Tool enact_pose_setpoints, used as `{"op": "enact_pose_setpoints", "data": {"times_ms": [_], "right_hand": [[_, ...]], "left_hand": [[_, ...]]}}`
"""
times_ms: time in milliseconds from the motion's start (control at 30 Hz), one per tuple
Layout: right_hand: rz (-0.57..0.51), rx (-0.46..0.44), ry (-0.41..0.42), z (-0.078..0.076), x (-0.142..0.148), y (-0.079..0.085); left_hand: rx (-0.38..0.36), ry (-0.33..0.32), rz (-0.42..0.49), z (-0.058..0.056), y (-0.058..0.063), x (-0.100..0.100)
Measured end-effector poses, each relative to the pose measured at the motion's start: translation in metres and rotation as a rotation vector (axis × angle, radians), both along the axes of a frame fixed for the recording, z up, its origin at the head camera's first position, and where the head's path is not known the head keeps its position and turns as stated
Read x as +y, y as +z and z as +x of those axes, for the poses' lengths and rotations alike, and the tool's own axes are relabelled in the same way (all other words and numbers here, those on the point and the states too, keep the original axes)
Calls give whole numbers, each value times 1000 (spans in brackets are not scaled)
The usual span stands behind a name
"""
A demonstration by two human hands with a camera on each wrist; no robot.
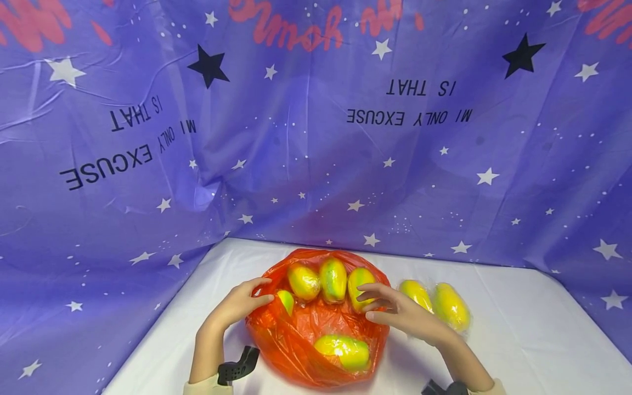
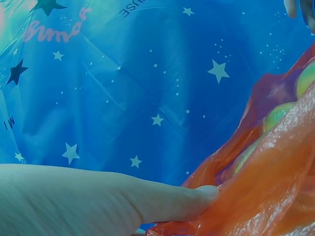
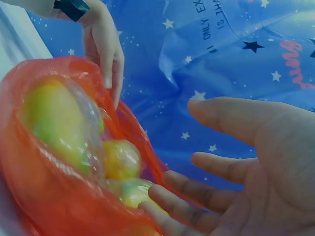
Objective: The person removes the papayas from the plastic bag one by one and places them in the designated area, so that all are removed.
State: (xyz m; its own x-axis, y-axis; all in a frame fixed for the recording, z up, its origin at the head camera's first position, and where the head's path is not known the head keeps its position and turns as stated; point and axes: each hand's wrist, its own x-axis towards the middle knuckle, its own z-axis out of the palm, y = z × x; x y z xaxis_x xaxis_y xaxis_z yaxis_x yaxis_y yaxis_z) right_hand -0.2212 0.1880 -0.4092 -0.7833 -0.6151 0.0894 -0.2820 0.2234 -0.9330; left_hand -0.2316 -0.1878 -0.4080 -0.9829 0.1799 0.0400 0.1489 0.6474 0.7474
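While the left hand pinched the left rim of a thin, see-through red plastic bag between thumb and fingers, the right hand held nothing, its fingers slightly bent and spread apart over the bag's opposite edge. Bag sat mouth-up on a white cloth-covered table, its body spreading rightward from the left-hand pinch. Five oval yellow-green fruits in clear plastic wrap showed inside. A part-hidden fruit lay just beside the left fingertips; a plump, mostly yellow fruit sat beyond and right of that grip, with a green-streaked fruit next along. A fourth fruit was partly covered by the right fingertips; contact could not be told. A fifth fruit lay lengthwise, nearer the wearer than either hand's fingers. Outside the bag, beyond the right hand, were two more wrapped fruits: a yellow oval one and, right of it, a longer yellow one. Purple star-printed sheeting hung beyond both hands.
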Motion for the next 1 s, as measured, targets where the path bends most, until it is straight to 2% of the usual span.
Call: {"op": "enact_pose_setpoints", "data": {"times_ms": [400, 667, 1000], "right_hand": [[58, -175, 170, -8, -29, -13], [126, -155, 278, -12, -41, -16], [238, -94, 353, -18, -43, -20]], "left_hand": [[-1, -2, -5, -1, -1, 0], [2, -4, -11, -1, 0, 0], [9, -6, 0, -1, 0, -2]]}}
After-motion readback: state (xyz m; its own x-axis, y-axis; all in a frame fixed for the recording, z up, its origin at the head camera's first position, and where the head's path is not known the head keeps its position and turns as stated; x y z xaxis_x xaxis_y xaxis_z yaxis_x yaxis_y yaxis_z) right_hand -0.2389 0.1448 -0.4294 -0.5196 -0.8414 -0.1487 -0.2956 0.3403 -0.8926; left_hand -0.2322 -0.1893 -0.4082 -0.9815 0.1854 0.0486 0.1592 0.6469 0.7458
